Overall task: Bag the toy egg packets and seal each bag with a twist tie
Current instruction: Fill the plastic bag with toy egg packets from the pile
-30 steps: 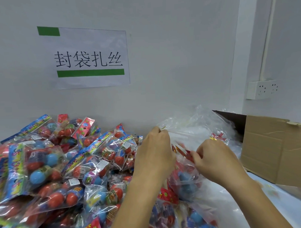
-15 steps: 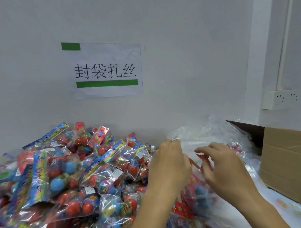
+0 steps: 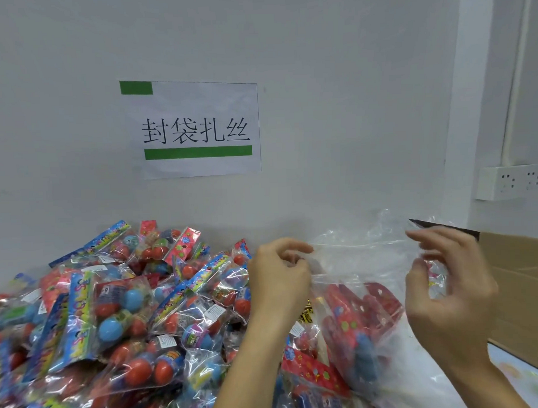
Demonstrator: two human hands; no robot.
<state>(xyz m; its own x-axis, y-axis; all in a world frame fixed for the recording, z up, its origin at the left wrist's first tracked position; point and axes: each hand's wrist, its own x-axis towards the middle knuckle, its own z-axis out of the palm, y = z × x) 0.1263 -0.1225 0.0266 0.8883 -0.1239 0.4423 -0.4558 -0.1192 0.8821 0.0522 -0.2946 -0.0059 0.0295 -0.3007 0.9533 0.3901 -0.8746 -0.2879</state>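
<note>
L hand (image 3: 279,276) is curled, pinching the left edge of the clear bag (image 3: 365,292) mouth; R hand (image 3: 447,292) is held loosely open, fingers spread at the right edge, hold unclear. Bag sits centre-right, w/ red packets (image 3: 357,316) inside. Film is judged thin, soft, slippery, light; best gathered at the neck above the contents. Loose packet pile (image 3: 113,316) is heaped left on the table. Sign (image 3: 198,130) on far wall, box (image 3: 524,301) at right.

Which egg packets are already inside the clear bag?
The red-header packets between the two hands, seen through the clear bag whose mouth the left hand pinches. The pile of packets to the left lies loose, outside any bag.
</note>
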